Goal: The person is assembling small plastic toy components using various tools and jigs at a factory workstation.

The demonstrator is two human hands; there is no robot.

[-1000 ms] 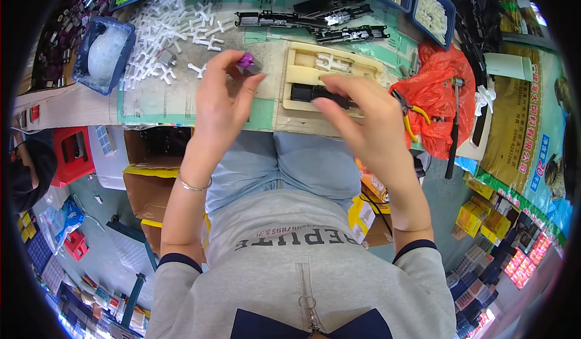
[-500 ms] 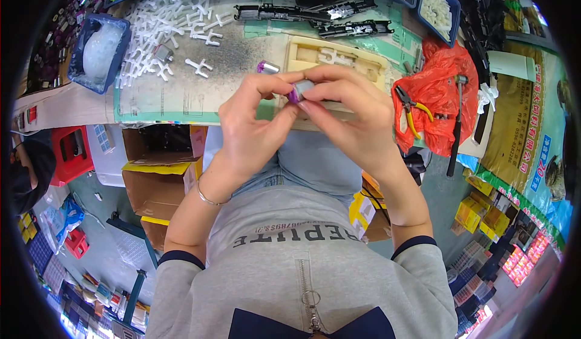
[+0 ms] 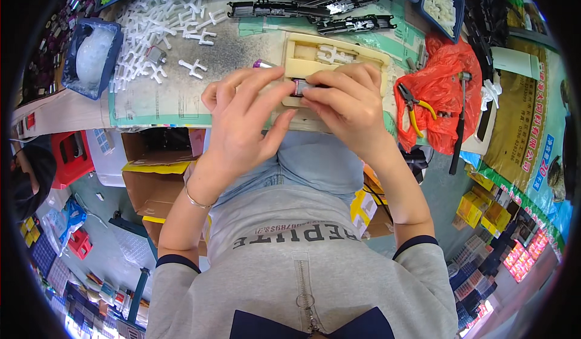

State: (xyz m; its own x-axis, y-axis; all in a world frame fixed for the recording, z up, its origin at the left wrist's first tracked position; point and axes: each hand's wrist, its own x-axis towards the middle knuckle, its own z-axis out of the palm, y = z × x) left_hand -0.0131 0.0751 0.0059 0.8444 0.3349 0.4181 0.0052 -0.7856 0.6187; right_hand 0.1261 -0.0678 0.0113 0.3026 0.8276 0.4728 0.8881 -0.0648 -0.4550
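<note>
My left hand (image 3: 242,121) and my right hand (image 3: 348,106) meet over the front edge of a cream plastic jig (image 3: 330,51) on the bench. Between their fingertips sits a small purple and silver part (image 3: 299,86), pinched from the left by my left fingers. My right fingers close on a black part (image 3: 315,86) that butts against it; most of that part is hidden under them. A second small purple piece (image 3: 261,64) lies on the bench just left of the jig. White cross-shaped pieces lie in the jig's far pocket (image 3: 330,53).
A pile of white cross pieces (image 3: 163,18) covers the bench's far left, beside a blue bin (image 3: 72,66). Long black parts (image 3: 284,7) lie at the back. A red bag (image 3: 439,78) with yellow-handled pliers (image 3: 414,106) is at right. A cardboard box (image 3: 151,181) stands below.
My left hand brought the purple part from the jig's left side to the right hand's black part. Both hands drew toward me, then moved back over the jig's front.
</note>
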